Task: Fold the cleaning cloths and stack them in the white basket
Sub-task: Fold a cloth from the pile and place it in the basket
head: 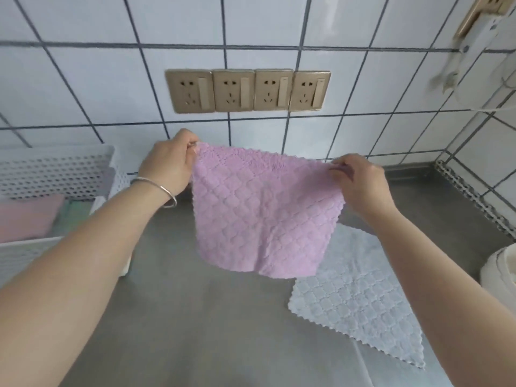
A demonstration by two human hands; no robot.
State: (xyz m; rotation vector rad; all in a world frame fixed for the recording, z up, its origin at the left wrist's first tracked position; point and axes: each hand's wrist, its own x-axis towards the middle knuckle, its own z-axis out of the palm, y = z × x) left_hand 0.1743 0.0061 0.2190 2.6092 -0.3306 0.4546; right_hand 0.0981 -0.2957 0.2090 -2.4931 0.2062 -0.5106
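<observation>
On the desk, below our right fingers, the pale blue cloth lies unfolded. The white basket beside our left hand already holds folded cloths. Between both hands hangs the purple cloth, unfolded, each hand's fingers pinching a top corner; right hand.

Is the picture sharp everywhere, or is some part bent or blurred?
Head view: the wall tiles bow outward, wide-angle distortion; the white basket at the left edge looks soft; the purple cloth shows its weave clearly; lighting is even, without glare.
</observation>
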